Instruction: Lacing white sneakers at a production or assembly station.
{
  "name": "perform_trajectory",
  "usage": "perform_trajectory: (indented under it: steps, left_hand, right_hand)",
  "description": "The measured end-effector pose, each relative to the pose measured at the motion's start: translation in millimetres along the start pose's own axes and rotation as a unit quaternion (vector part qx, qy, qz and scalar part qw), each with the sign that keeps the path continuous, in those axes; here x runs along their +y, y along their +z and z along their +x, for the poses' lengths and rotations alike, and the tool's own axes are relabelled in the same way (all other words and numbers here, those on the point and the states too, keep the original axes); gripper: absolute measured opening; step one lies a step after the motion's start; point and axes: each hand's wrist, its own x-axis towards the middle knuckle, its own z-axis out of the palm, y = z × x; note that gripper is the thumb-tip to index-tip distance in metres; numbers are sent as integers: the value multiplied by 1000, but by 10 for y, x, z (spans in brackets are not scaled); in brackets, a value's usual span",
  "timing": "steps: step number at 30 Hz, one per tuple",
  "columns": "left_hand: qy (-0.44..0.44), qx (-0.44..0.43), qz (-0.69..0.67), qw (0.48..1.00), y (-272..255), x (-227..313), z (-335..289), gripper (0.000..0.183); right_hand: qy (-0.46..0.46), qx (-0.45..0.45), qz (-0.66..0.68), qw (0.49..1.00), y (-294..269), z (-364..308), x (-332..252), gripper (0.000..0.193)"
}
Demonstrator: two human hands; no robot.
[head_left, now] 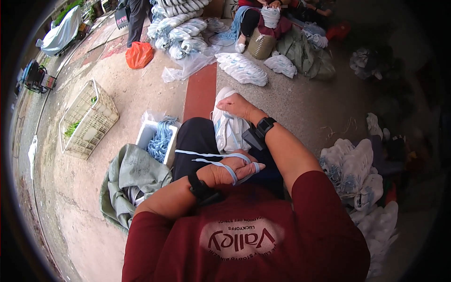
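Observation:
A white shoe upper (230, 133) with pale blue trim rests on my lap, its rounded toe pointing away from me. My right hand (237, 106) is closed over it near the toe; the fingertips are partly hidden. Closer to my body, my left hand (233, 169) grips a light blue shoelace (202, 154). The lace loops around the fingers and thumb, and its loose ends trail left across my dark trouser leg. Left of my knee, a white foam box (145, 135) holds a bundle of similar blue laces (162, 143).
Grey-green cloth (141, 167) lies by my left side. A cream plastic basket (94, 127) stands farther left. White shoe pieces (354, 164) pile up at my right, and rows (242, 68) lie ahead. Beyond sits another person (270, 7) handling a shoe. An orange bag (139, 55) lies far left.

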Motion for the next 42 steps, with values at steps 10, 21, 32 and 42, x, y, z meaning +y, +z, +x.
perform_trajectory:
  steps: [10,21,32,42]
  left_hand:
    - [63,65,-82,992,474,331,-124,39]
    - [105,101,179,973,247,364,-134,33]
    - [74,105,140,982,169,224,-195,41]
    - [82,176,167,967,79,90,-221,33]
  right_hand:
    - [-57,69,-24,996,143,-61,298,19]
    - [-253,72,-272,926,248,-447,-53,6]
    - [-136,45,-493,859,320,-486,-288,9]
    - [60,-77,-219,971,-86,-138,-190,7]
